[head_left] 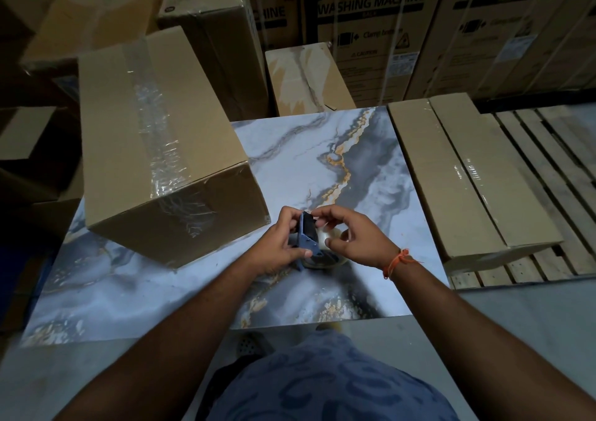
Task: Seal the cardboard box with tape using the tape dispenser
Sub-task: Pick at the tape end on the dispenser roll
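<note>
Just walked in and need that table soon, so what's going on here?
A person stands at a marble-patterned table, holding a blue tape dispenser in both hands. The left hand grips its body while the right hand picks at the top, apparently at the tape end, though that is hard to see. A cardboard box lies on the table to the left, clear tape already along its top seam and down the near end. No tape is being laid right now.

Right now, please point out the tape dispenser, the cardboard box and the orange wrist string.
tape dispenser (308,238): head view, on its blue frame.
cardboard box (206,208): head view, on its near side.
orange wrist string (397,262): head view, on the band.
</note>
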`<state>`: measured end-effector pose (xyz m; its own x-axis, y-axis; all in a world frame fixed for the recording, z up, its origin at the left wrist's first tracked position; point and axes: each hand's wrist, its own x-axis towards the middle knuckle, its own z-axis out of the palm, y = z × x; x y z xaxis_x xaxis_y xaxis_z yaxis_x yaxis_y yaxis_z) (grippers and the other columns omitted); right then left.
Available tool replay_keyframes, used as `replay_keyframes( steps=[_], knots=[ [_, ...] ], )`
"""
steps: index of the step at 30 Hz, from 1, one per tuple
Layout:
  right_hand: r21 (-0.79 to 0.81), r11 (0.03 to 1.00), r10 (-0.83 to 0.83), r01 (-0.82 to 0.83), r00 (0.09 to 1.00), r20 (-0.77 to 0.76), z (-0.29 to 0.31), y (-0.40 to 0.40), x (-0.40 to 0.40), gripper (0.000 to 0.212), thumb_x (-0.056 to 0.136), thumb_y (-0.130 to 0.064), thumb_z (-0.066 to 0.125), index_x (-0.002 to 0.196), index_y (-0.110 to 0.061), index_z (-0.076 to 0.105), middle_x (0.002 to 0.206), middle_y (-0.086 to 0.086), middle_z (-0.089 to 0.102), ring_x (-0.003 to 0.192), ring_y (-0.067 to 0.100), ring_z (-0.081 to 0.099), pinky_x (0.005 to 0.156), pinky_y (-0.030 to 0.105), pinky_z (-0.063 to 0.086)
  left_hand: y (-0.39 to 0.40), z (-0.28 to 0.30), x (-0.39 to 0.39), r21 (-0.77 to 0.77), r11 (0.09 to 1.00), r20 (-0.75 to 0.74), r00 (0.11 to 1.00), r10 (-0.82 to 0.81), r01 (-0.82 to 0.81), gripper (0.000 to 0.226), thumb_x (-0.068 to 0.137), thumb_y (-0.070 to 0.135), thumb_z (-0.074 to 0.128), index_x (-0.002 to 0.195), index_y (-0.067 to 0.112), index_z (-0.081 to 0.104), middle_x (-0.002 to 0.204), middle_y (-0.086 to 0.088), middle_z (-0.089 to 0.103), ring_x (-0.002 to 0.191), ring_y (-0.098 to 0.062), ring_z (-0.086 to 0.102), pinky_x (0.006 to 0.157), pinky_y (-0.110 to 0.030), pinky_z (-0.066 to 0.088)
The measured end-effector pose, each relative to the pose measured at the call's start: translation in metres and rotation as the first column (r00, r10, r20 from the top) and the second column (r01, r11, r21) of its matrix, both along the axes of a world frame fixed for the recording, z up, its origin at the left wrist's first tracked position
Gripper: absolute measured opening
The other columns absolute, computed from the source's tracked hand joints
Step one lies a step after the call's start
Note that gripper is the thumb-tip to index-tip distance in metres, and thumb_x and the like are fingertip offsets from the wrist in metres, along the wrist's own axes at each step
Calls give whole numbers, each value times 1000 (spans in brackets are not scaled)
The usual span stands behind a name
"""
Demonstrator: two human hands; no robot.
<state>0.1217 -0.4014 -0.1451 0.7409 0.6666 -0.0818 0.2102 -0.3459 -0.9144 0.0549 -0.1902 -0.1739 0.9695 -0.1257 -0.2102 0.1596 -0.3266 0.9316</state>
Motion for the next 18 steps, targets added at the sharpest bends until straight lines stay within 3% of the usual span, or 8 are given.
replay_keyframes(
  steps=[10, 12, 15, 18],
  knots=[
    [14, 1000, -3, 3, 1000, 4, -2, -3, 0, 57, 79, 2, 70, 132, -16, 58, 114, 5, 63, 100, 16, 59, 71, 8, 44, -2, 0, 0, 1, 1000, -24, 999, 24, -24, 59, 86, -3, 76, 126, 12, 36, 123, -10, 57, 115, -4, 60, 90, -27, 56],
    [-1, 1000, 7, -6, 1000, 26, 0, -5, -1, 59, 80, -13, 79, 134, -21, 56, 116, 2, 60, 102, 11, 58, 72, 7, 43, -2, 0, 0, 2, 999, -23, 999, 32, -32, 59, 86, -3, 76, 127, 11, 36, 124, -12, 56, 114, -3, 60, 89, -27, 56],
    [-82, 996, 40, -34, 996, 81, 1, -7, -1, 79, 69, -40, 88, 137, -29, 51, 121, -5, 55, 104, 3, 56, 73, 3, 41, -2, 0, 0, 5, 999, -16, 999, 37, -37, 60, 86, -3, 77, 128, 9, 35, 125, -14, 55, 114, -4, 59, 89, -23, 54],
    [-147, 988, 68, -41, 981, 180, 0, -4, -1, 92, 59, -49, 90, 139, -31, 48, 118, -8, 53, 98, -3, 52, 77, 4, 40, -3, 0, -1, 13, 999, -10, 999, 41, -41, 61, 85, -3, 77, 128, 8, 35, 125, -13, 56, 112, 3, 60, 87, -20, 52]
  ],
)
